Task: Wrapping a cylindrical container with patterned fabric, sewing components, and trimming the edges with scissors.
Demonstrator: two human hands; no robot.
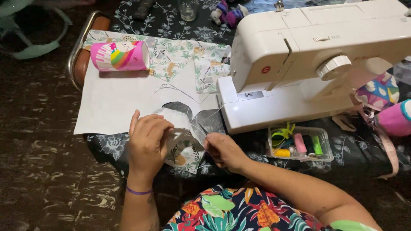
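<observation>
Fabric: small printed fabric piece (182, 149) with leaf and animal pattern, white lining side partly showing, is sitting at the near edge of the worktop (364, 149), between both hands.
Left hand: left hand (147, 139) is curling over the piece's left edge, fingers (160, 126) clenched on the cloth, thumb side tucked under; wrist is coming in straight from below with a purple band on it.
Right hand: right hand (222, 149) is lying knuckles-up just right of the piece, fingers pinching at its right edge; whether they are also gripping a small tool or a thread is too small to tell. Forearm is angling in from the lower right.
Step in hand, judged: working the small piece by hand, likely at a seam or edge.
Doing it well: keeping the cloth taut between the two pinches, moving in short grips, holding the layers aligned, staying close to the edge.
Nearby: white sewing machine (308, 64) is standing to the right, white cut sheet (120, 98) and more printed cloth (184, 55) lying behind, pink cup (120, 55) on its side, clear box of thread spools (299, 143) beside the machine.
</observation>
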